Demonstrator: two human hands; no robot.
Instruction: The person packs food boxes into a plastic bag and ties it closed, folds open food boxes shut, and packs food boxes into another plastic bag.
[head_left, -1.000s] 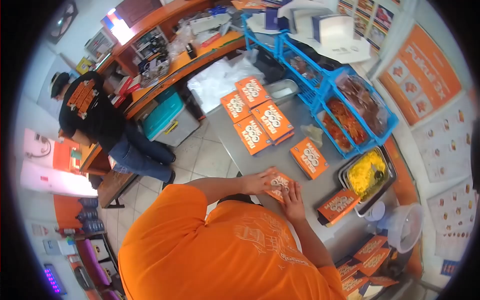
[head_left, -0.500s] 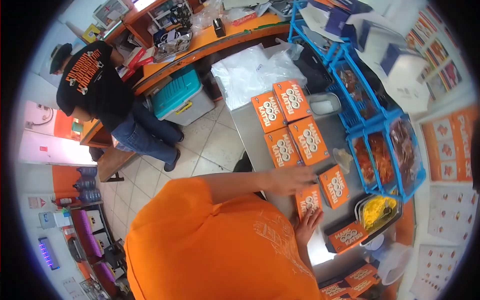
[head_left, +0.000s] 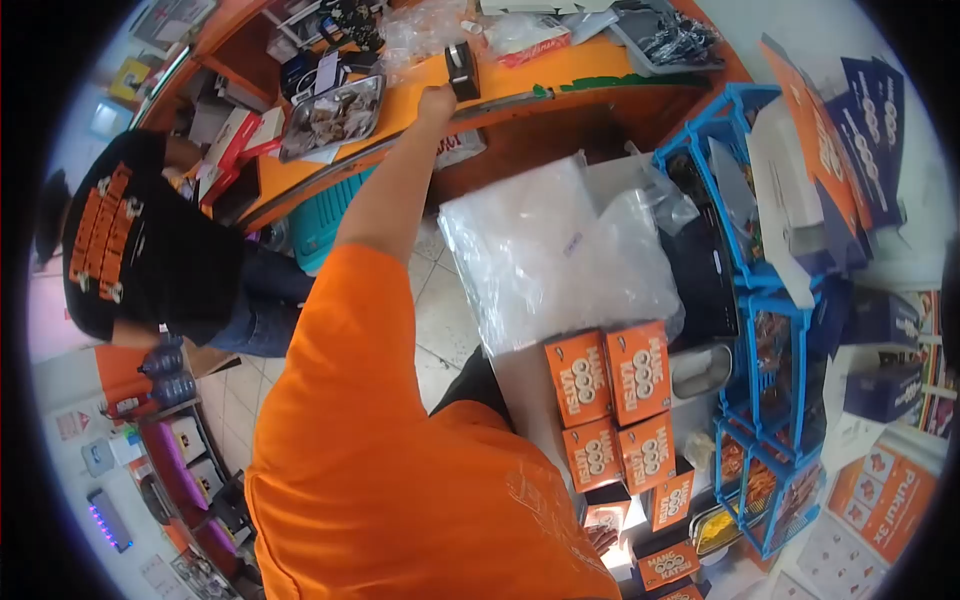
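Note:
At the far orange counter, my left hand (head_left: 435, 104) is stretched out, its fingers closed at the near end of a black tape dispenser (head_left: 461, 72). My right hand is out of view. Orange boxes stand on the metal table: a group of them, with one box (head_left: 578, 380) at its left, beside the clear plastic bags (head_left: 560, 250). Nearer my body, a box (head_left: 606, 522) shows dark contents through its open side. Another orange box (head_left: 667, 566) lies by the tray of yellow food (head_left: 716, 530).
A person in a black shirt (head_left: 150, 230) stands at the left. Blue baskets (head_left: 760, 390) line the table's right side, with flat cartons above them. A metal tray (head_left: 335, 118) with small packets rests on the counter. A teal lid (head_left: 325, 215) sits below it.
My left hand has left the orange boxes and reached forward to the tape dispenser. The view has turned toward the counter. My right hand, earlier on a box, has dropped out of sight.

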